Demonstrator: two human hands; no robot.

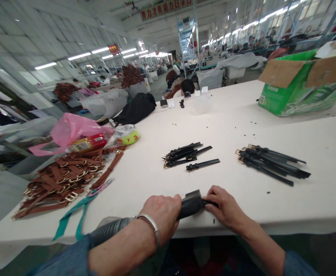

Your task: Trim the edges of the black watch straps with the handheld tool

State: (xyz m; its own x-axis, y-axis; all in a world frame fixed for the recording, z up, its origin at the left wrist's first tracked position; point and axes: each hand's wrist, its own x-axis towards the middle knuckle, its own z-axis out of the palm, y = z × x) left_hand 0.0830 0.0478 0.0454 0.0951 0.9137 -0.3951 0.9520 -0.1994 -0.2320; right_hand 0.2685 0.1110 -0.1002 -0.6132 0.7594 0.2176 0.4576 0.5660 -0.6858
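Note:
My left hand [163, 212] is closed around the handle of a black hand-held tool [192, 205]. The tool has a flat metal piece at its front, and a ribbed grey hose [110, 229] lies along my left forearm behind it. Close to the tool's front end, my right hand [221, 205] pinches a black strap [209, 202], mostly hidden by my fingers. Further up the white table lies a small pile of black straps [182, 153] with metal fittings. One black strap [202, 164] sits apart just below that pile. A second bundle of black straps [271, 163] rests to the right.
Brown straps with metal rings [61, 176] are heaped at the left, beside pink-handled scissors [101, 188] with a green ribbon [70, 214]. A pink plastic bag [72, 128] and black bag [136, 109] lie behind. A green carton [294, 86] stands at the right rear.

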